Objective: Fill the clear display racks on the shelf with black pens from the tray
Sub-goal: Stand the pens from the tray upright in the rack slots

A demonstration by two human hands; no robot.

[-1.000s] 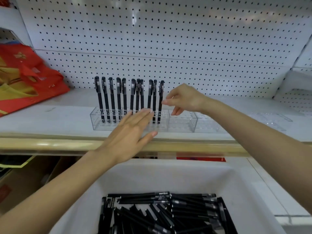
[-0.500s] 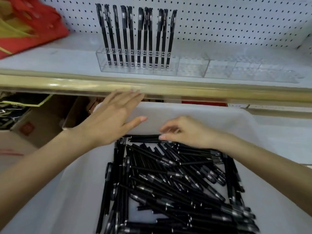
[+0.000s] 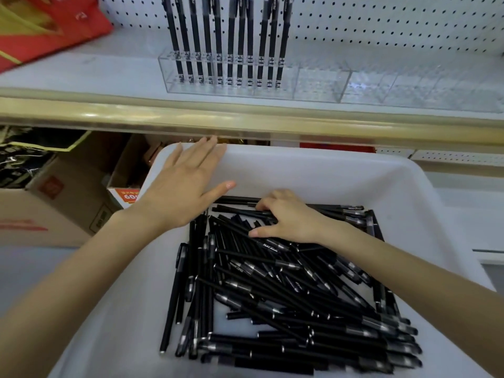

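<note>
A white tray [image 3: 313, 165] below the shelf holds a loose pile of black pens [image 3: 286, 290]. My right hand [image 3: 289, 218] lies on the far end of the pile. Its fingers curl over a few pens and its thumb presses on their near side. My left hand [image 3: 182, 186] is flat with straight fingers, and its fingertips reach the tray's far left rim. On the shelf stands a clear display rack [image 3: 231, 85] with several black pens upright in its left part. Its right part and the clear racks [image 3: 422, 88] further right hold nothing.
A brass-coloured rail [image 3: 191, 118] runs along the shelf's front edge above the tray. A red bag [image 3: 49, 25] lies on the shelf at the far left. Cardboard boxes [image 3: 62, 203] stand under the shelf to the tray's left. White pegboard [image 3: 381, 25] backs the shelf.
Both hands came down from the rack to the tray and the view tilted down. My right hand went from hovering over the pile to curling onto pens at its far end.
</note>
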